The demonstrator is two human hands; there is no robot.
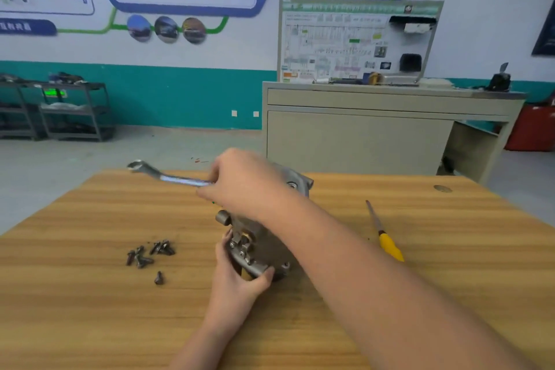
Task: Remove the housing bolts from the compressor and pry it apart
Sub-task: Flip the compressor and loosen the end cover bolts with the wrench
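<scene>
Two hands are used in the head view: the compressor [261, 237], set on the wooden table [90, 309], is gripped steady by the left hand [237, 276] so a bolt can be turned with the wrench [168, 176] held tight in the right hand [240, 180]

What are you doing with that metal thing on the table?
A person is taking apart a compressor on a wooden table. The left hand grips its near end, and the right hand holds a wrench over it. Several removed bolts lie beside it, and a yellow-handled screwdriver waits on the other side.
</scene>
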